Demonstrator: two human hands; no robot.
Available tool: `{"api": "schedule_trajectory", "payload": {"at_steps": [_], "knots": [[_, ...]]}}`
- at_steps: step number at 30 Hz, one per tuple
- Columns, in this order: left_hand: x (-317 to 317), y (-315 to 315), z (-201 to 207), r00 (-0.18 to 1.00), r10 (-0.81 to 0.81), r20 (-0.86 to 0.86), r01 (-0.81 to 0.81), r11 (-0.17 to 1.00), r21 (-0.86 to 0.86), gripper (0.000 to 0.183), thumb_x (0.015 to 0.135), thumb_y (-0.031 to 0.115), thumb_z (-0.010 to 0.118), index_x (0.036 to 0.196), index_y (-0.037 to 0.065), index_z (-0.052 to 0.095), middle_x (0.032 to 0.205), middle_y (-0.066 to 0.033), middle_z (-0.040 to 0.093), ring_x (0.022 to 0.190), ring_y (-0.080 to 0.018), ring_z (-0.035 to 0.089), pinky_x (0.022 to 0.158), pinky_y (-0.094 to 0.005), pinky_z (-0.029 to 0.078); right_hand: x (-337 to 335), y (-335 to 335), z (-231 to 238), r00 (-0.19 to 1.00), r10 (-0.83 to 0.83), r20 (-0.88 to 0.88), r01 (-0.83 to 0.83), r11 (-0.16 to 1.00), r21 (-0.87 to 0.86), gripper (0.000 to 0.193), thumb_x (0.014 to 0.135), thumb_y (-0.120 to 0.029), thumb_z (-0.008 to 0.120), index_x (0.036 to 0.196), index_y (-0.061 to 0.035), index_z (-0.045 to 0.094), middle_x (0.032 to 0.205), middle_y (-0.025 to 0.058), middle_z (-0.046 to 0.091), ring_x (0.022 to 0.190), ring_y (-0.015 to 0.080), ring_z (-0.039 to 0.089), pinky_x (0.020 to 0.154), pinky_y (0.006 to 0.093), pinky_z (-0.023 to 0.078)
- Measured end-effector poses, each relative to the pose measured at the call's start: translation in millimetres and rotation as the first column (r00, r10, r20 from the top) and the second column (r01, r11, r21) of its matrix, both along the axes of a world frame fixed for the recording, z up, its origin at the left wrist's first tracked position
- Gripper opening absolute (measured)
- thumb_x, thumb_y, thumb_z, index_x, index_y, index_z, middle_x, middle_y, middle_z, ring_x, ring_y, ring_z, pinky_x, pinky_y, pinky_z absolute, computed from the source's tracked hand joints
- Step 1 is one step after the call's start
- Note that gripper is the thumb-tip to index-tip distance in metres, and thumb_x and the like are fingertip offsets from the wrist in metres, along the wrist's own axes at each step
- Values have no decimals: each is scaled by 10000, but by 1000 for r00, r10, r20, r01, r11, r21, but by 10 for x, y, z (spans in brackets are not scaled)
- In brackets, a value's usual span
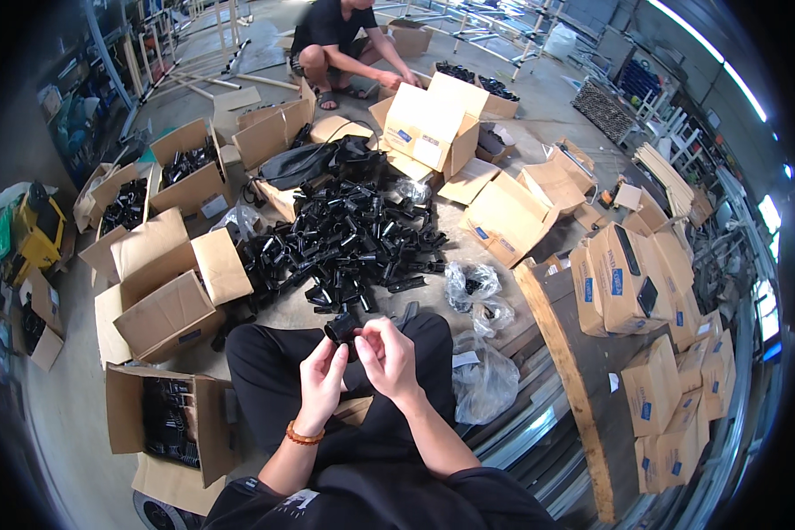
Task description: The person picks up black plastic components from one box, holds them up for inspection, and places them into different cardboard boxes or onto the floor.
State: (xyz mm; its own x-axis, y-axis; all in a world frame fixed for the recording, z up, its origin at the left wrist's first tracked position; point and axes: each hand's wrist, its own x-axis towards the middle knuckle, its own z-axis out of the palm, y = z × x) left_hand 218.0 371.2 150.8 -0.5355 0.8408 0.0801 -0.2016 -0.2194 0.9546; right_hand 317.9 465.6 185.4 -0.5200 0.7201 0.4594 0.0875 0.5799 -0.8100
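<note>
Above my lap, a small black pipe fitting (340,328) is held up between my two hands. My left hand (324,378) pinches it from the left and below, with a beaded bracelet on that wrist. The fingers of my right hand (387,360) close on its right side, partly hiding it. Just beyond my crossed legs a large heap of similar black fittings (358,231) spreads over the floor.
At my left stand open cardboard boxes, one holding black parts (170,415). Clear plastic bags (486,384) lie right of my knee, beside a wooden plank (567,380) and stacked cartons (623,281). Beyond the heap a person (337,49) squats, reaching toward a box (433,124).
</note>
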Motion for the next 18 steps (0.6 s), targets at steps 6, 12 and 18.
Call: {"api": "schedule_trajectory", "payload": {"at_steps": [6,12,18], "knots": [[114,-84,150,974,-22,227,16,1000,24,220,1008,96,531,1186,-10,607,1058,-28,671,952,-58,599,838,-243,495,215,-183,110,998,38,-58,-39,999,-10,311,888,-113,673,1171,-21,582,959,85,666,818,159,661,660,272,529],[321,-83,325,942,-114,315,69,986,150,251,1038,166,469,1197,15,591,1115,-52,654,1025,-124,616,905,-291,501,463,-360,254,998,57,-18,-57,998,-24,372,892,-115,684,1230,-14,566,1034,123,652,901,226,685,729,329,558],[458,-212,394,862,-254,439,147,953,264,278,1052,245,441,1201,59,584,1122,-51,647,1010,-149,625,905,-293,501,546,-440,428,999,48,-14,-48,999,6,391,869,-139,717,1220,-26,586,1046,151,667,862,248,692,748,339,562]]}}
